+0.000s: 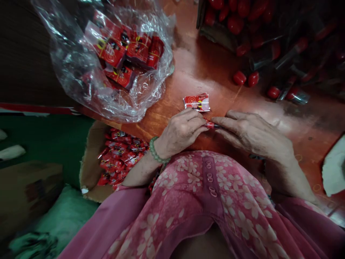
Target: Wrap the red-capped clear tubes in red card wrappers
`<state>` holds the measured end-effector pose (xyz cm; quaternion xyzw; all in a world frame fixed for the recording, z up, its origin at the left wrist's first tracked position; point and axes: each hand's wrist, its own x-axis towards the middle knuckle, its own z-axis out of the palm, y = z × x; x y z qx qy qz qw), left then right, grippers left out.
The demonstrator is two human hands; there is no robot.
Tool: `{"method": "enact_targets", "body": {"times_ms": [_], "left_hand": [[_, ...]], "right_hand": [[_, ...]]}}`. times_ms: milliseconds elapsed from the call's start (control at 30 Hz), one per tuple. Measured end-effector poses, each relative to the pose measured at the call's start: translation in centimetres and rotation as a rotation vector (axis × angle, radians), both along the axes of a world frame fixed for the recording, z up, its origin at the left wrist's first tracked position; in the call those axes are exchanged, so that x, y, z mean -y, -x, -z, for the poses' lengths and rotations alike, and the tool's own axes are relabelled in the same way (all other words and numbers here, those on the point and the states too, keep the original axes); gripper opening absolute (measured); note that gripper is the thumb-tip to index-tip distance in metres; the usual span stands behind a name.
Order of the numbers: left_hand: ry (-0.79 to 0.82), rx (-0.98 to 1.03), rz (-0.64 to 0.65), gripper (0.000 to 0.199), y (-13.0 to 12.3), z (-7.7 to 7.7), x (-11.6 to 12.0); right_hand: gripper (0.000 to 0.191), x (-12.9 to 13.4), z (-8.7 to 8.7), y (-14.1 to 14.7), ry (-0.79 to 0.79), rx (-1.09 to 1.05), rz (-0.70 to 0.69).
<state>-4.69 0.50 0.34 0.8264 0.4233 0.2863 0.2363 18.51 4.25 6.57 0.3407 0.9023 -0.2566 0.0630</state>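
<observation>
Left hand [182, 129]: thumb and fingers pressed together, pinching one end of a small red-wrapped cylinder [209, 125].
Right hand [252, 131]: fingers extended close together, fingertips and thumb pinching the cylinder's dark end.
Red-wrapped cylinder: between the two hands' fingertips, over the table edge nearest the body; mostly covered by fingers.
Bead bracelet [154, 149]: pale green, around the left wrist.
Printed red labels [198, 101]: a small stack on the reddish-brown tabletop [188, 68], just beyond the left hand's fingers.
Clear plastic bag [129, 113]: beyond and to the left of the left hand, its mouth spread.
Banded label bundles [115, 52]: inside that bag, red-printed, some with a yellow band.
Cardboard box [87, 165]: left of the left wrist, below the tabletop.
Red-wrapped pieces [118, 154]: heaped in that box, partly hidden by the left forearm.
Red-capped clear tubes [300, 97]: beyond the right hand, some loose, others piled in shadow.
Floral pink shirt [185, 176]: on the person, just behind both hands.
</observation>
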Motion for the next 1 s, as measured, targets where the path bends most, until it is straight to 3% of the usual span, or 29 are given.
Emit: {"method": "enact_targets", "body": {"times_ms": [167, 367, 467, 600, 733, 867, 1000], "left_hand": [[-0.036, 0.038, -0.013, 0.024, 0.4, 0.1, -0.5], [0.191, 0.161, 0.073, 0.027, 0.7, -0.3, -1.1], [0.307, 0.252, 0.044, 0.035, 0.7, -0.3, -1.3], [0.431, 0.349, -0.058, 0.066, 0.6, 0.4, -1.3], [0.609, 0.738, -0.264, 0.084, 0.2, 1.3, -0.5], [0.89, 1.141, -0.24, 0.075, -0.9, 1.3, 1.1], [0.996, 1.286, -0.163, 0.042, -3.4, 0.6, 2.6]], "right_hand": [[0.044, -0.2, 0.3, 0.2, 0.011, -0.086, 0.032], [0.036, -0.5, 1.4, 0.0, 0.287, -0.361, 0.161], [0.03, -0.1, 2.5, 0.0, 0.51, -0.536, 0.305], [0.037, 1.6, 3.9, 0.6, 0.81, -0.713, 0.59], [0.038, 3.2, 5.1, 1.3, 0.871, -0.932, 0.851], [0.036, 3.7, 6.0, 1.8, 0.916, -1.155, 0.937], [0.036, 4.0, 6.4, 2.8, 0.932, -1.192, 0.932]]}}
